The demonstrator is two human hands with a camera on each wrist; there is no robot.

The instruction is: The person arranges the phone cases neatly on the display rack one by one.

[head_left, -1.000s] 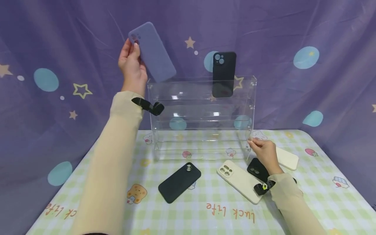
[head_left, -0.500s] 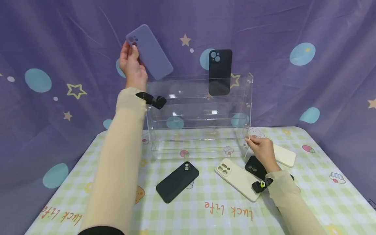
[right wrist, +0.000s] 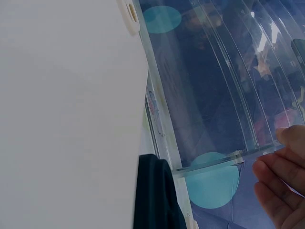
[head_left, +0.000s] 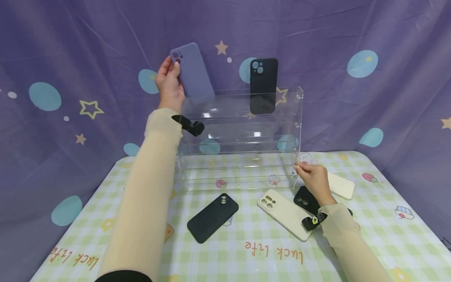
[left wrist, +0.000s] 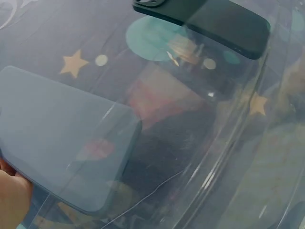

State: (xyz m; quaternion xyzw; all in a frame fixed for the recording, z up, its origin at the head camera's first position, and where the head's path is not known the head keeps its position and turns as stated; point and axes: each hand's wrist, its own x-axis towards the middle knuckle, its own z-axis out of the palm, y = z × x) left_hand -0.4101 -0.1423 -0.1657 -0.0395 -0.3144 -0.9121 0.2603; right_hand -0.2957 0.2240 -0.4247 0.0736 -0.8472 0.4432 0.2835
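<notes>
My left hand (head_left: pixel 170 86) pinches a purple phone case (head_left: pixel 195 72) by its edge near the camera holes. The case leans a little, and its lower end shows through the top front panel of a clear acrylic display rack (head_left: pixel 239 133). In the left wrist view the same phone case (left wrist: pixel 71 138) looks grey-blue, its end behind the clear plastic. A black phone case (head_left: pixel 264 84) stands upright in the rack's top tier, to the right. Low on the rack's right side, my right hand (head_left: pixel 314 180) pinches the side panel's edge between thumb and fingers.
On the checked tablecloth (head_left: pixel 225 262) lie a dark phone case (head_left: pixel 212 219) and a cream phone case (head_left: pixel 283 215). Another black case (head_left: pixel 305 200) and a white case (head_left: pixel 341 185) are partly covered by the right hand. A purple curtain (head_left: pixel 334 117) hangs behind.
My left hand has moved right and down with the purple phone case, which is now more upright with its lower end behind the rack's top panel. The right hand keeps its hold.
</notes>
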